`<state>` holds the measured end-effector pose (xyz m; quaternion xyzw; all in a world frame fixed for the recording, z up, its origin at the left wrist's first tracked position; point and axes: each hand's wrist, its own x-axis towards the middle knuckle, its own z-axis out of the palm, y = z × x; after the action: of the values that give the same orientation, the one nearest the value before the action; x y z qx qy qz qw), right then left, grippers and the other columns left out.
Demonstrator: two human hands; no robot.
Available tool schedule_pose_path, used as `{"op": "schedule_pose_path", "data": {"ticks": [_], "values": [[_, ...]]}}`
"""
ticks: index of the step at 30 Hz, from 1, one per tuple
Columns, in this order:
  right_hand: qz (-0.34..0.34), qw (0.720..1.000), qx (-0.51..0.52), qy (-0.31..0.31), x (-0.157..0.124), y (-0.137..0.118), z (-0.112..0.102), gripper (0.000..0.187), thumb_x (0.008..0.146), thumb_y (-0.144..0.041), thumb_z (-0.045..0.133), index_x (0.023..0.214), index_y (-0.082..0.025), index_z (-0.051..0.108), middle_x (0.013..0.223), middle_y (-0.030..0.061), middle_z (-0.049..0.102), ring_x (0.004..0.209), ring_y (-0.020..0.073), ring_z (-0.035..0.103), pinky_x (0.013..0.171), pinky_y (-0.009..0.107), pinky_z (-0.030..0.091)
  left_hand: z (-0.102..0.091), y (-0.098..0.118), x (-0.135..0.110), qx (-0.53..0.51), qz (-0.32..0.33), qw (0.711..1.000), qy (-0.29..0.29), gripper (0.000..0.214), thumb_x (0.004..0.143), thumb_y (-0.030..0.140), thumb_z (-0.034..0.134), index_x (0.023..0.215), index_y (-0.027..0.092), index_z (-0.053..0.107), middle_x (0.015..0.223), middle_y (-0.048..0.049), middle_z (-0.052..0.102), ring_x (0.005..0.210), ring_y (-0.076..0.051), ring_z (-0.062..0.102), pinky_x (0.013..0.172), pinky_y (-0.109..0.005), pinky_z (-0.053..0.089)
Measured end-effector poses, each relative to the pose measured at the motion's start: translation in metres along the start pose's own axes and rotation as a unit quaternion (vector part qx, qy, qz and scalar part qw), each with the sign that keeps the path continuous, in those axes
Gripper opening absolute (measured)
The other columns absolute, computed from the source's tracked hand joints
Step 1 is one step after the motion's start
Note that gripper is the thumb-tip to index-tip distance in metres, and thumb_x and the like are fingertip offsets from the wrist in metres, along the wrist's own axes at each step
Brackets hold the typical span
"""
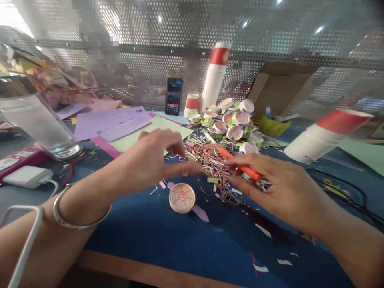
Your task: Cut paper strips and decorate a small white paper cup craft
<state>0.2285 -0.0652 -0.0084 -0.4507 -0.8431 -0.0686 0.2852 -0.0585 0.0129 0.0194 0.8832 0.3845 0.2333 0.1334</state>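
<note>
My left hand (pixel 156 156) hovers above the blue tabletop, holding nothing, its thumb and curled fingers apart. Just below it lies a cut paper cup bottom (pixel 182 197) with an orange pattern drawn inside. A pointed purple paper strip (pixel 200 213) sticks out from under this piece. Between the thumb and fingers of my right hand (pixel 279 180) is an orange pen (pixel 237 160), its far end over a heap of paper scraps (pixel 207 158). Dark-handled scissors (pixel 252 212) rest below my right hand, partly in shadow.
Several similar cup pieces (pixel 235 132) are piled behind the scraps. Tall stacked paper cups (pixel 214 80) and a phone (pixel 173 96) stand by the perforated metal screen. More cups (pixel 321 136) lean at right. A glass of water (pixel 45 124) and white charger (pixel 28 176) are at left.
</note>
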Motion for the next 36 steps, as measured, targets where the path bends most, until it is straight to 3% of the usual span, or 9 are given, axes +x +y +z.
{"op": "schedule_pose_path", "data": {"ticks": [3, 5, 12, 16, 20, 23, 26, 30, 36], "values": [[-0.045, 0.998, 0.012, -0.045, -0.004, -0.008, 0.004, 0.028, 0.101, -0.032, 0.062, 0.127, -0.022, 0.068, 0.118, 0.0092, 0.078, 0.104, 0.0254, 0.075, 0.089, 0.041, 0.062, -0.005, -0.006, 0.009, -0.038, -0.044, 0.991, 0.124, 0.031, 0.095, 0.051, 0.063, 0.083, 0.022, 0.061, 0.086, -0.0012, 0.069, 0.082, -0.019, 0.06, 0.079, -0.035, 0.043], [-0.065, 0.994, 0.025, -0.085, -0.006, -0.014, 0.006, 0.028, 0.103, -0.028, 0.059, 0.129, -0.022, 0.068, 0.117, 0.0097, 0.077, 0.104, 0.0251, 0.074, 0.086, 0.042, 0.062, -0.003, -0.01, 0.011, -0.044, -0.049, 0.99, 0.125, 0.024, 0.096, 0.043, 0.061, 0.083, 0.022, 0.062, 0.084, -0.0011, 0.07, 0.081, -0.019, 0.061, 0.078, -0.035, 0.044], [-0.09, 0.981, 0.037, -0.169, -0.004, -0.024, 0.004, 0.027, 0.105, -0.032, 0.056, 0.125, -0.021, 0.07, 0.104, 0.0096, 0.075, 0.093, 0.0256, 0.07, 0.077, 0.041, 0.059, 0.014, -0.014, 0.012, -0.033, -0.014, 0.999, 0.005, 0.01, 0.09, 0.027, 0.062, 0.088, 0.02, 0.069, 0.092, -0.0031, 0.072, 0.09, -0.019, 0.064, 0.076, -0.033, 0.045], [-0.063, 0.99, 0.01, -0.126, -0.004, -0.008, -0.011, 0.025, 0.107, -0.032, 0.054, 0.123, -0.02, 0.069, 0.111, 0.0084, 0.077, 0.103, 0.0247, 0.072, 0.087, 0.04, 0.057, 0.019, -0.014, 0.011, -0.048, -0.01, 0.999, -0.009, 0.011, 0.088, 0.019, 0.061, 0.092, 0.02, 0.072, 0.093, -0.0017, 0.071, 0.086, -0.017, 0.064, 0.072, -0.029, 0.043], [0.039, 0.994, -0.029, -0.094, -0.009, 0.013, -0.031, 0.022, 0.105, -0.037, 0.053, 0.108, -0.025, 0.071, 0.102, 0.0046, 0.078, 0.087, 0.023, 0.074, 0.075, 0.037, 0.054, 0.017, -0.007, 0.007, -0.062, 0.056, 0.994, -0.067, 0.007, 0.092, 0.025, 0.066, 0.093, 0.021, 0.072, 0.093, -0.0006, 0.07, 0.088, -0.016, 0.063, 0.078, -0.029, 0.045], [0.101, 0.983, -0.02, -0.154, -0.011, 0.019, -0.04, 0.028, 0.104, -0.045, 0.052, 0.097, -0.026, 0.072, 0.088, 0.0034, 0.076, 0.071, 0.0216, 0.069, 0.063, 0.036, 0.049, 0.014, -0.001, 0.002, -0.067, 0.118, 0.98, -0.143, 0.025, 0.09, 0.045, 0.075, 0.1, 0.023, 0.072, 0.1, -0.0008, 0.07, 0.096, -0.018, 0.062, 0.085, -0.03, 0.046], [0.15, 0.956, 0.003, -0.254, -0.011, 0.012, -0.04, 0.036, 0.103, -0.052, 0.05, 0.087, -0.025, 0.069, 0.079, 0.0029, 0.072, 0.065, 0.0204, 0.065, 0.06, 0.036, 0.045, 0.013, 0.004, -0.004, -0.037, 0.121, 0.972, -0.197, 0.05, 0.076, 0.058, 0.086, 0.108, 0.024, 0.069, 0.108, -0.002, 0.069, 0.105, -0.023, 0.06, 0.091, -0.033, 0.044], [0.159, 0.919, 0.02, -0.359, -0.01, -0.002, -0.03, 0.035, 0.1, -0.053, 0.056, 0.081, -0.024, 0.062, 0.082, 0.0031, 0.073, 0.073, 0.022, 0.066, 0.065, 0.035, 0.042, 0.012, 0.009, -0.009, 0.009, 0.093, 0.966, -0.241, 0.058, 0.068, 0.052, 0.093, 0.11, 0.023, 0.064, 0.112, -0.0015, 0.067, 0.11, -0.026, 0.058, 0.098, -0.036, 0.04], [0.177, 0.905, -0.006, -0.386, -0.009, -0.005, -0.024, 0.021, 0.093, -0.04, 0.06, 0.08, -0.024, 0.061, 0.077, 0.003, 0.07, 0.069, 0.0215, 0.062, 0.061, 0.034, 0.038, -0.003, 0.014, -0.012, 0.065, 0.037, 0.956, -0.284, 0.046, 0.073, 0.037, 0.089, 0.108, 0.023, 0.063, 0.107, -0.0003, 0.065, 0.108, -0.025, 0.055, 0.096, -0.036, 0.038]]}}
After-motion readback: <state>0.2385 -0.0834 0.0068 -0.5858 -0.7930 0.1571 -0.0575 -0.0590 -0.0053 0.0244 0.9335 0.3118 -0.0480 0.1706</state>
